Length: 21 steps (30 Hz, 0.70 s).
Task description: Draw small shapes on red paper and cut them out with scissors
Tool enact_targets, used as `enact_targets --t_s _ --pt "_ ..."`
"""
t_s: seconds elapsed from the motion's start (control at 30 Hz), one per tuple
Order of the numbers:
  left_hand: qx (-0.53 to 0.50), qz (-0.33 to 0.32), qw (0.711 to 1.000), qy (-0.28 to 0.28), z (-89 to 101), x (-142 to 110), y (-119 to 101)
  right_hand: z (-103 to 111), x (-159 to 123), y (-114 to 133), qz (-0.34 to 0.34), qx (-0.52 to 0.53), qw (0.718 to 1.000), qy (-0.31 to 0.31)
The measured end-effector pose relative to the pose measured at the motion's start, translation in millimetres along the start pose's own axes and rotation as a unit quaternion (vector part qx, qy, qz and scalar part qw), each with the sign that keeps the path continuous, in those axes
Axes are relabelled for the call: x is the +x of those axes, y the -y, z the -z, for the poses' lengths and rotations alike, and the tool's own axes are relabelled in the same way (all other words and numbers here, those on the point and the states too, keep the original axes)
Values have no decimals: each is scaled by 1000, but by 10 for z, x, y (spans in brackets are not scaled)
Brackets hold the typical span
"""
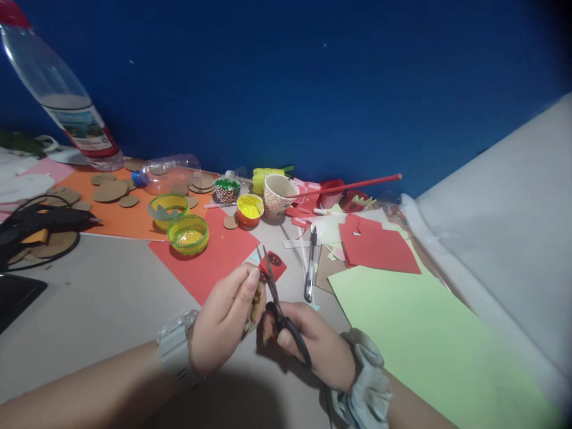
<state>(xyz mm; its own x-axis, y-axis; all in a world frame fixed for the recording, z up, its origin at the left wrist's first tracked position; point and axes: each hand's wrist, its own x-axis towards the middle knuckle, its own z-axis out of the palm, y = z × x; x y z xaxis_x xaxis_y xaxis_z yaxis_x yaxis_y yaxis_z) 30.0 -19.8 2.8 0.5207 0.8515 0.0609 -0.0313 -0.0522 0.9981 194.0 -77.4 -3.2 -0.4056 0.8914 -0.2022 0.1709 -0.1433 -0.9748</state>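
Note:
My left hand (226,319), with a pale watch on its wrist, pinches a small red paper piece with dark spots (273,264) between thumb and fingers. My right hand (313,342), a grey scrunchie around its wrist, has its fingers through the black handles of scissors (274,292). The scissor blades point up and away and lie against the red piece's edge. Both hands hover just above the grey table (98,298).
A red sheet (210,256), pale green sheet (429,339) and red scraps (379,247) lie around. Paint tubs (188,233), a paper cup with a red brush (277,195), a pen (310,265), cardboard discs (110,190), plastic bottles (67,95) and a black glue gun (40,220) crowd the back and left.

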Motion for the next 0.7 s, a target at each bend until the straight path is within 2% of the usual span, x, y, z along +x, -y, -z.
enact_targets --t_s 0.43,0.7 --pt "-28 12 999 32 12 -30 38 -10 26 43 19 10 1000 -16" --pt "-16 16 1000 22 12 -38 43 -13 13 23 10 9 1000 -16"
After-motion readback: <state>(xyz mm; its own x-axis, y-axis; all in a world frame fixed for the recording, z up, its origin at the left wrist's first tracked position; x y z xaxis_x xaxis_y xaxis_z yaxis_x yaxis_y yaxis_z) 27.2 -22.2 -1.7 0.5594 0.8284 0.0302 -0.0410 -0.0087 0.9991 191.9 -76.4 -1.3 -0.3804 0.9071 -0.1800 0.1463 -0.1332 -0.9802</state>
